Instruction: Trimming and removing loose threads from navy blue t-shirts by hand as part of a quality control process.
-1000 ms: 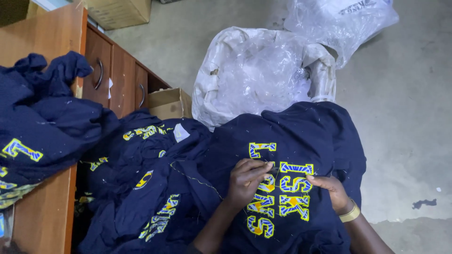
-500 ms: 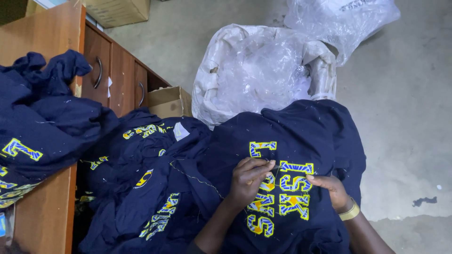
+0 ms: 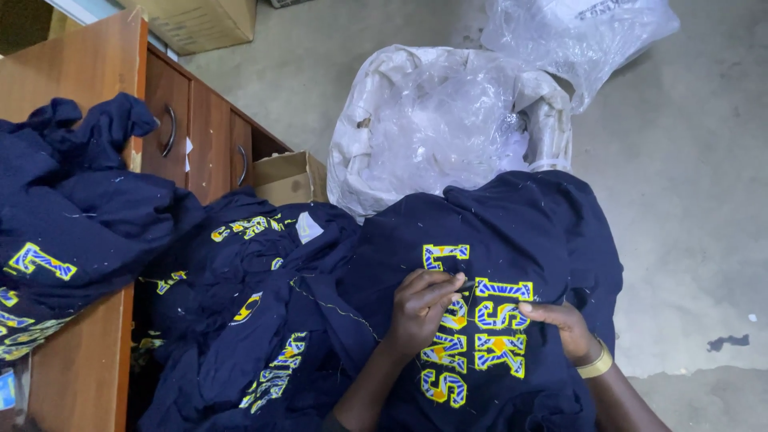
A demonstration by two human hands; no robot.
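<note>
- The left hand (image 3: 422, 306) rests on a dark blue shirt (image 3: 512, 240), its fingers curled in and pinched narrow around a small dark tool (image 3: 466, 284); what kind of tool it is cannot be told.
- The tip of that tool sits at the yellow and blue stitched letters (image 3: 478, 320) on the shirt, between the two columns of letters.
- The right hand (image 3: 562, 324) lies flat on the same shirt just right of the letters, fingers loosely spread and pressing the cloth, holding nothing. A gold bracelet (image 3: 596, 366) circles its wrist.
- The shirt is spread over the person's lap, in the lower middle of the view, its top edge touching a big bag.
- To the left of the lap hangs a heap of more blue shirts (image 3: 240, 320) with the same kind of yellow lettering, draped down the front of a wooden desk (image 3: 72, 72).
- Another pile of blue shirts (image 3: 72, 200) lies on top of the desk.
- The desk's drawers (image 3: 192, 132) have curved metal handles.
- A small open cardboard box (image 3: 292, 176) stands on the floor beside the drawers.
- Behind the lap stands a bulging clear plastic bag (image 3: 432, 120), and a second plastic bag (image 3: 576, 36) lies beyond it.
- A larger cardboard box (image 3: 208, 20) sits at the top edge, on the grey concrete floor (image 3: 688, 200).
</note>
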